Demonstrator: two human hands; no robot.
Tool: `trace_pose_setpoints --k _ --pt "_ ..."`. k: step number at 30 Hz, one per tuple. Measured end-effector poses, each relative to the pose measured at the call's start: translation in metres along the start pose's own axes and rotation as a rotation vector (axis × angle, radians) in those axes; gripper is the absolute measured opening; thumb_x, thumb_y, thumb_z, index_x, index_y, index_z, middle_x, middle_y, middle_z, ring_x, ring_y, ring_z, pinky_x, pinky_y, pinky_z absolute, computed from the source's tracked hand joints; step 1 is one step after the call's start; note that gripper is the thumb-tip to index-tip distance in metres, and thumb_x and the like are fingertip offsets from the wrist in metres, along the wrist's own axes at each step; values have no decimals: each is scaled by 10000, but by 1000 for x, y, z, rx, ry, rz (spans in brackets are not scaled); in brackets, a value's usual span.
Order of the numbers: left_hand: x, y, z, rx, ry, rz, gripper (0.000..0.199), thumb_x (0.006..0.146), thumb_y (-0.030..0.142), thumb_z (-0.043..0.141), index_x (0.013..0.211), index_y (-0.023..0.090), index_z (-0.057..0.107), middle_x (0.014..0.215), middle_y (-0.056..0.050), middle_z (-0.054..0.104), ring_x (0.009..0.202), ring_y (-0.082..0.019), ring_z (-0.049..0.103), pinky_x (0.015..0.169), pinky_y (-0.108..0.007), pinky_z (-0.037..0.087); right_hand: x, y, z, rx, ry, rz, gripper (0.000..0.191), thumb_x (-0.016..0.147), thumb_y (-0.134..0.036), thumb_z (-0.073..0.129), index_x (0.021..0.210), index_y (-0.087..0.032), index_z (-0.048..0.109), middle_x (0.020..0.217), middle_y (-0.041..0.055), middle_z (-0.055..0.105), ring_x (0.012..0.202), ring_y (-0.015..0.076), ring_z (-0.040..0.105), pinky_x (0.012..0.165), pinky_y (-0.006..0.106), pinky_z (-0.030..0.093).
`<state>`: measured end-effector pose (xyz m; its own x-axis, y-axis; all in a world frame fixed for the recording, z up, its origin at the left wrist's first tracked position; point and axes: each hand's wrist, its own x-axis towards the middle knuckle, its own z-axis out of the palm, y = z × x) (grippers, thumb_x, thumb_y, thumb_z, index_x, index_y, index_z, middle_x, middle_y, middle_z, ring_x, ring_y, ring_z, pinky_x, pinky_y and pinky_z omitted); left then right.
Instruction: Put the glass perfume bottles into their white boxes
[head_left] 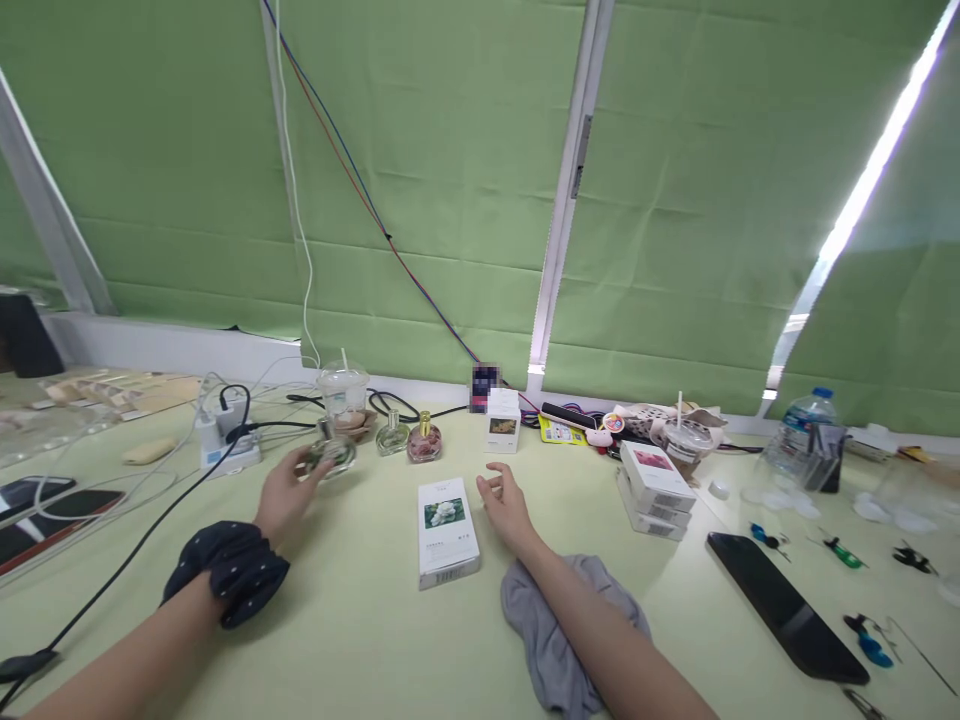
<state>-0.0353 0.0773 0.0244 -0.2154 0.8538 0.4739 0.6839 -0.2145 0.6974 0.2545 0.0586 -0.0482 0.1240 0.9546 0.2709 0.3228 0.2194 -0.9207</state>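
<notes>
My left hand (289, 490), with a dark dotted scrunchie (229, 570) at its wrist, is closed around a clear glass perfume bottle (339, 455) at the left. Two more perfume bottles stand to the right of it, a pale green one (392, 436) and a pink one (425, 442) with a gold top. In front of me lies a white box (448, 535) with a white flower picture. Just right of that box rests my right hand (506, 505), fingers loosely curled and apart, holding nothing. Under my right forearm is a crumpled grey cloth (551, 640).
Stacked white boxes (656, 485) and a black phone (784, 605) lie at the right, near several small fishing lures (874, 645). A small white box (502, 425) stands at the back. Plastic cups (345, 395), a power strip (229, 445) and loose cables occupy the left.
</notes>
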Motion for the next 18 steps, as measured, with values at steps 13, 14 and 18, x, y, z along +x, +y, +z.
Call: trace_pose_setpoints --k 13,14,18 --pt "-22 85 103 -437 -715 322 458 768 506 593 1091 189 525 1060 -83 650 1013 -249 606 869 -391 490 -3 -19 -13 580 -153 -193 1006 708 -425 704 1443 -257 37 969 38 656 860 185 633 763 307 494" --pt "-24 85 105 -413 -712 332 441 779 502 583 1090 195 523 1058 -78 647 1018 -251 601 851 -383 492 -2 -18 -14 643 -170 -178 1048 677 -418 735 1440 -257 34 942 33 659 827 181 640 748 306 503" --pt "-28 78 102 -276 -644 389 395 797 502 564 1072 219 561 1117 -81 624 1083 -273 558 891 -393 450 1 -14 -15 755 -231 -86 1111 552 -357 831 1413 -239 139 797 -3 663 736 171 648 700 286 514"
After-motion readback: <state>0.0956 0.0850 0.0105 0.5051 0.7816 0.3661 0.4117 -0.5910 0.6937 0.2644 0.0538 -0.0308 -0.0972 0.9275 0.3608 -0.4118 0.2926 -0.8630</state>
